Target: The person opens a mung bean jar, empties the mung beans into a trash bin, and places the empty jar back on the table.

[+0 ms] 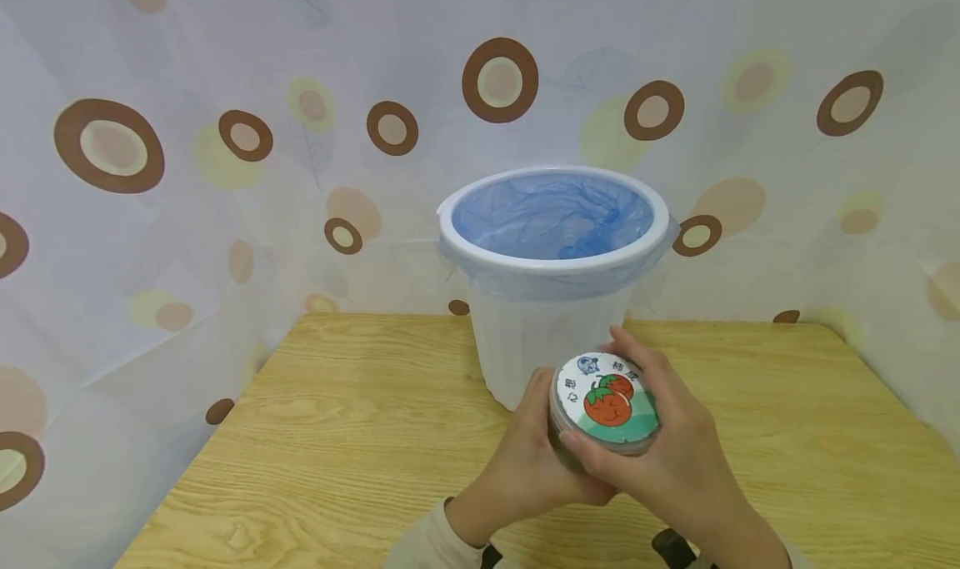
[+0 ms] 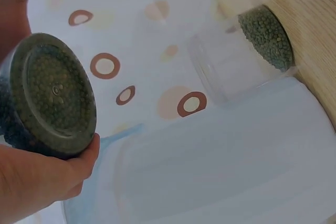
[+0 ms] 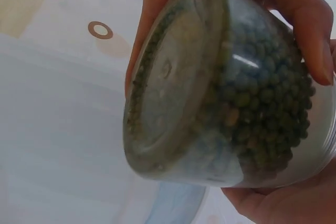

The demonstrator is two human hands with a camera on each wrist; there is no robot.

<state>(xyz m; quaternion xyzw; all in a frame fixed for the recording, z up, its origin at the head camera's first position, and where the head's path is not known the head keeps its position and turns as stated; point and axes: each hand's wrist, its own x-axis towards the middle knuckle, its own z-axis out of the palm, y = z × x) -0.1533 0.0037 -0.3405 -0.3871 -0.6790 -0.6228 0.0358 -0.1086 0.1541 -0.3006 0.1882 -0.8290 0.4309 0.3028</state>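
Both hands grip one clear plastic jar (image 3: 262, 98) holding small green beans. Its lid (image 1: 611, 415) carries a picture of smiling red fruit and tilts toward the head camera. My left hand (image 1: 536, 456) wraps the jar's side from the left. My right hand (image 1: 678, 440) spans the lid end, its thumb at the near rim and its fingers round the far side. The jar's round base (image 2: 58, 90) faces away, with the beans showing through it. In the head view the lid and hands cover the jar's body.
A white bin (image 1: 555, 336) lined with a thin blue bag (image 1: 517, 215) stands on the wooden table (image 1: 360, 402) beyond the hands. Beside it in the left wrist view is another clear container (image 2: 265, 40) with green beans at its bottom. Patterned cloth (image 1: 420, 44) encloses the back and sides.
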